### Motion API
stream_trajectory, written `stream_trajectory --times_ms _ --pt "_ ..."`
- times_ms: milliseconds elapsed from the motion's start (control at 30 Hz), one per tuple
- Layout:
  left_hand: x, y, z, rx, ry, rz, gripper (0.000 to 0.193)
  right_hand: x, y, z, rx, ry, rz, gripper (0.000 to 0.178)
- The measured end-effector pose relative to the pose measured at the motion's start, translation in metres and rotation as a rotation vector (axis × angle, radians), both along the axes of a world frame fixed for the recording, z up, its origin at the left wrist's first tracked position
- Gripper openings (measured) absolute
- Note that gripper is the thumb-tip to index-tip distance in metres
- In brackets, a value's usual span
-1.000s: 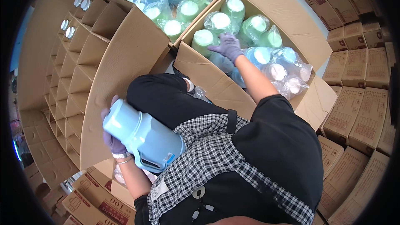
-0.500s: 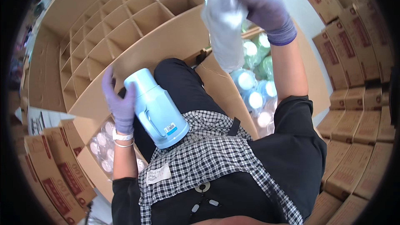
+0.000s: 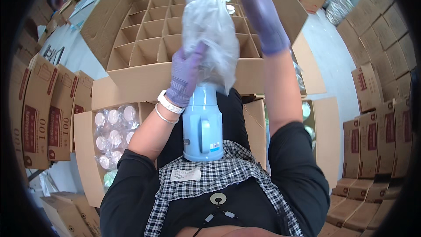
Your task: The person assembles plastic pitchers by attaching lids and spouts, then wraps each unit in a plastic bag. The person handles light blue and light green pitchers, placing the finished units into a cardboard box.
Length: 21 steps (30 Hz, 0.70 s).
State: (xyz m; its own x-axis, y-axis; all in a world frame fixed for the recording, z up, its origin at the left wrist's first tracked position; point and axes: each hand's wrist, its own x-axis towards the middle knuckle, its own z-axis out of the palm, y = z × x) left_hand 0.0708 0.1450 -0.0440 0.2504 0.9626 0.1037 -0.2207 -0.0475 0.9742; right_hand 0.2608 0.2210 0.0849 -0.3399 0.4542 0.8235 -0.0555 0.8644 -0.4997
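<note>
A light blue vacuum jug rests on my lap against the checked apron, its handle facing me and a small sticker near its base. Above it hangs a clear plastic bag, whose lower edge overlaps the jug's top. My left hand, in a purple glove, is closed on the bag's lower part, just over the jug. Up at the picture's top edge, my gloved right hand grips the bag's upper end; its fingers are partly blurred and cut off.
A large carton with cardboard dividers stands ahead, a few white-capped items in its far cells. Open boxes of wrapped bottles flank me: pink-capped ones left, green ones right. Stacked cartons line both sides.
The bag has come from the right to above the jug. My left hand has left the jug's side and taken hold of the bag. The jug now stands straighter in view.
</note>
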Motion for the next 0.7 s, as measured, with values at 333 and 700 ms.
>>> stream_trajectory --times_ms 333,700 --pt "-0.033 0.01 -0.017 -0.16 -1.001 -0.152 0.071 0.003 -0.043 -0.146 -0.112 -0.103 -1.012 0.038" --pt "-0.06 -0.023 -0.02 0.313 -0.33 -0.313 0.089 -0.039 -0.123 -0.108 -0.319 -0.113 -0.507 0.035"
